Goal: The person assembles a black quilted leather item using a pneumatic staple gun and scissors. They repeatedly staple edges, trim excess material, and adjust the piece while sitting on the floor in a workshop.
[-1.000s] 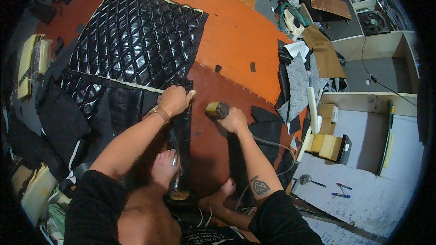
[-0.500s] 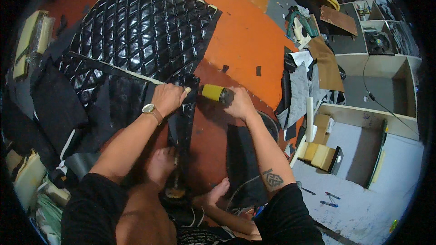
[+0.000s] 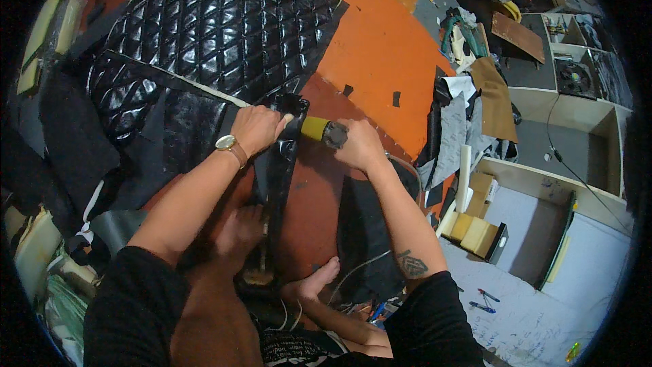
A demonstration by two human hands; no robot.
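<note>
My left hand point(image 3: 259, 129) is closed on the edge of a shiny black leatherette strip point(image 3: 291, 146), its thumb pressing on top. The strip hangs down toward my feet. My right hand point(image 3: 358, 146) grips what looks like a heat gun point(image 3: 314, 128) with a yellow body and a dark rear end. Its front points left at the strip, close to my left thumb; the tip is hard to make out. Beyond my left hand spreads a black quilted panel point(image 3: 217, 34) with pale edging, joined to plain black material point(image 3: 190, 119).
On the right stand pale open wooden compartments point(image 3: 550, 183) holding yellow foam blocks point(image 3: 475, 234). Fabric scraps point(image 3: 451, 119) lie beside an orange floor sheet point(image 3: 377, 47). Wrapped foam pieces point(image 3: 51, 41) are at far left. A black piece point(image 3: 367, 231) lies below my right forearm. Pens point(image 3: 483, 302) rest at lower right.
The view has shifted slightly. Both hands appear a little higher in the picture, and the gun sits closer to my left thumb and the strip. Both holds stay the same.
</note>
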